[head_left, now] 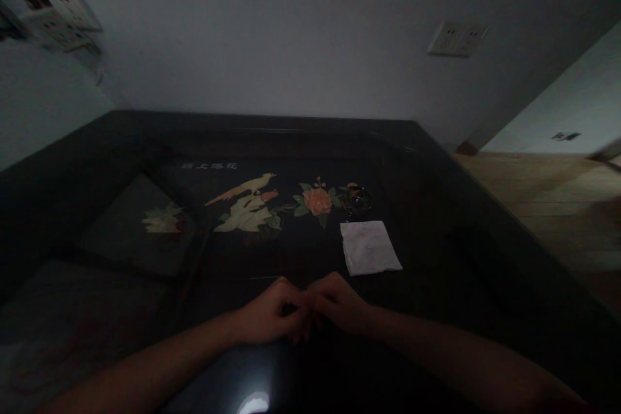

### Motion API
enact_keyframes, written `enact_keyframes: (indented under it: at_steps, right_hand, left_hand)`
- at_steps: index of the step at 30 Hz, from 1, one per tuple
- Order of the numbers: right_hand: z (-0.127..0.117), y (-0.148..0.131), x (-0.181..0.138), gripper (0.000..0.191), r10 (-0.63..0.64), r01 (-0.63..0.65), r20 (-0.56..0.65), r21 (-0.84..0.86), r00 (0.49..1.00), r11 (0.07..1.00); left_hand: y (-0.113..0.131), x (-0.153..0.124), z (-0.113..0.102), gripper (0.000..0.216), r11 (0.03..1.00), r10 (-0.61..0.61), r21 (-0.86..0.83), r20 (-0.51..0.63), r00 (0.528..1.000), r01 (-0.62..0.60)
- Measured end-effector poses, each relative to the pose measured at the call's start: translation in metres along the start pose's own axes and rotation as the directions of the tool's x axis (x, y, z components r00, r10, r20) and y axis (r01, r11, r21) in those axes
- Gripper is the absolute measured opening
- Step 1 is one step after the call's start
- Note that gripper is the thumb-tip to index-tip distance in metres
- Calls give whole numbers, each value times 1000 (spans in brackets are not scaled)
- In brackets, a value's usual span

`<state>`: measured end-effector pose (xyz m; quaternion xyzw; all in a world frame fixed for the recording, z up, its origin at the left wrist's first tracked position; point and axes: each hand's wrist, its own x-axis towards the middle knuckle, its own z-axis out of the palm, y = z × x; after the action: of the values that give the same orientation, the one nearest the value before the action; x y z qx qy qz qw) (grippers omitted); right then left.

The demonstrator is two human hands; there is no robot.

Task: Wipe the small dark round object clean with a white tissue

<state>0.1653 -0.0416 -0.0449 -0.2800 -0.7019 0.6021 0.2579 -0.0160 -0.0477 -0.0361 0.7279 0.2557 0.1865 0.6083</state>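
"State of the hands?"

"Left hand (272,312) and right hand (343,305) meet with bent fingers; whether either grips anything, I cannot tell."

"Nearest item?"

"A flat white square, paper or cloth, on the dark glossy tabletop (436,246), just beyond the right hand. Judged light, soft and easily creased; best held by its near edge."

"Obstructions?"

"A dark, round, glassy-looking object (358,202) just behind its far edge would hamper fingers there. A pink flower design (317,201) lies to the left."
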Motion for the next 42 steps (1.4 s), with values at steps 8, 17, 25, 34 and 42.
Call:
enact_keyframes:
  at_steps: [8, 17, 25, 34, 42]
  right_hand:
    - [1, -1, 0, 63, 13, -13, -3, -11, 1000, 1000]
    - [0, 0, 0, 64, -2, 1, -4, -31, 1000, 1000]
    - [0, -3, 1, 66, -18, 18, -5, -57, 1000, 998]
    - [0, -3, 0, 66, -8, 7, -17, -38, 1000, 999]
    - [0, -1, 0, 62, -8, 7, -22, -54, 1000, 999]
  left_hand:
    - [1, -1, 1, 48, 1000, -14, 6, -5, 1000, 14]
    - [4, -1, 0, 44, 1000, -12, 28, -18, 1000, 13]
    - [3, -1, 0, 41, 999, 0, 34, -8, 1000, 0]
    - [3, -2, 1, 40, 1000, -20, 7, -17, 1000, 20]
    - [2, -1, 1, 38, 1000, 8, 25, -20, 1000, -7]
